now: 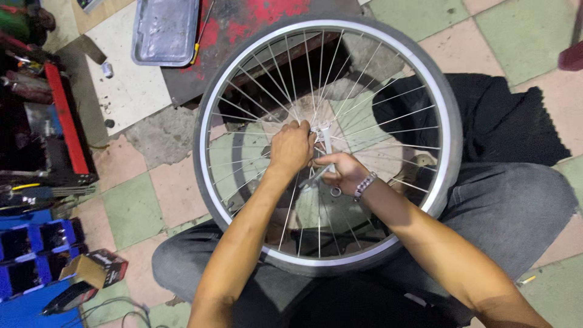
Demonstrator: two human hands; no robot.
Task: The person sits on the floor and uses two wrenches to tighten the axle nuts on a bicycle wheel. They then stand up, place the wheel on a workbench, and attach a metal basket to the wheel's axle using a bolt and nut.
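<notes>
Two bare forearms, nearest the lens, reaching up from the bottom edge and meeting at the hub. One bicycle wheel, grey tyre, silver rim, many thin spokes, propped upright across the lap, over grey trousers. Left hand curled into a fist, knuckles up, clamped on something at the hub; exactly what, hidden by the fingers. Right hand, wrist bent inward, one beaded bracelet on it, fingers pinched round one silver wrench. A second wrench stood at the axle, just beside the left knuckles. One grey metal tray lay on the tiled floor beyond; one small cardboard box at lower left.
</notes>
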